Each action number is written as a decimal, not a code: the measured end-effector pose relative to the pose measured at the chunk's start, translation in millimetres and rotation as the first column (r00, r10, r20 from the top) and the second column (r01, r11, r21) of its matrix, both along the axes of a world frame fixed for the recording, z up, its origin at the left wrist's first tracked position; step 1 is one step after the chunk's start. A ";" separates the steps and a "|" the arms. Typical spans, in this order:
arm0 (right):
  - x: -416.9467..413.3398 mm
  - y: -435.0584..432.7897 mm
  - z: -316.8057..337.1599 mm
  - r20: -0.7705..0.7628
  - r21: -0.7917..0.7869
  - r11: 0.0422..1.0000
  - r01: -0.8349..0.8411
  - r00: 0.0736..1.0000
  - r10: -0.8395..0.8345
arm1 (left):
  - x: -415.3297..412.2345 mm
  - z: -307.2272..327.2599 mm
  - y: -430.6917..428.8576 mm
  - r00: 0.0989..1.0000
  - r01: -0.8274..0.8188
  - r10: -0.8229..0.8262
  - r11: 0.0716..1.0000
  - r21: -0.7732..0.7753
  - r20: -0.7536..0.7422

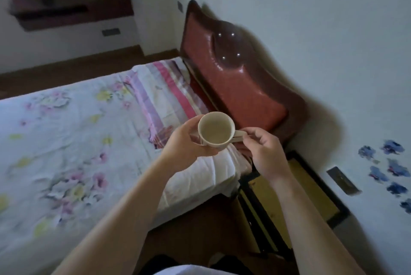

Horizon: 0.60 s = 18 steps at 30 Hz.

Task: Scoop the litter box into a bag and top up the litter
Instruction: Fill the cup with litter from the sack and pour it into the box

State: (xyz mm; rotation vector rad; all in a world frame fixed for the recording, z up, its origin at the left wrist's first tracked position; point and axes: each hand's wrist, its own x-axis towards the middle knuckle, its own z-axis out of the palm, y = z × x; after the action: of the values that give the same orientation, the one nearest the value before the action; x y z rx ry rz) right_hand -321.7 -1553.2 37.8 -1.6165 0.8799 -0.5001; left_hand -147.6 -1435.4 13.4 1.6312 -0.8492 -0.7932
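I have the beige scoop cup (216, 129) at frame centre, looking empty; the left hand (184, 141) curls round its bowl, the right hand (262, 152) pinches its handle. Only the bed (66, 130) shows at left, no litter box or bag, so I judge scooping and topping up both remain

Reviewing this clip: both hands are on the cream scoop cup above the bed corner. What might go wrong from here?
1. The scoop cup hangs open side up over the floral bedsheet; whether it holds anything is unclear, but a tilt could spill onto the bedding.
2. The right hand only pinches the thin handle; if the left hand lets go of the bowl, the cup may swing or drop.
3. No litter box or bag is in view, so the carry may be long.
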 end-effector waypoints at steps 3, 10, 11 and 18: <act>54.9 53.8 4.6 0.003 0.006 0.987 -0.158 0.987 0.158 | 33.7 2.0 78.5 0.985 -0.169 0.168 0.986 -0.014 -0.042; 182.2 238.0 1.3 0.063 0.062 0.900 -0.431 0.902 0.427 | 96.7 4.1 307.2 0.863 -0.503 0.502 0.864 -0.007 -0.064; 199.3 268.8 0.0 0.067 0.067 0.879 -0.471 0.881 0.467 | 103.0 6.5 342.4 0.838 -0.543 0.542 0.840 -0.011 -0.061; 299.0 469.1 1.4 0.090 0.076 0.655 -0.752 0.659 0.747 | 125.9 20.3 560.7 0.610 -0.792 0.792 0.610 -0.018 0.008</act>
State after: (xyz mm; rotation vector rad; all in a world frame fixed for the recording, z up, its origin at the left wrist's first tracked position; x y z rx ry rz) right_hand -22.7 -1084.1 39.2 -1.6906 0.1221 0.1058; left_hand -21.7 -874.7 33.7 1.7672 -0.0545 -0.1231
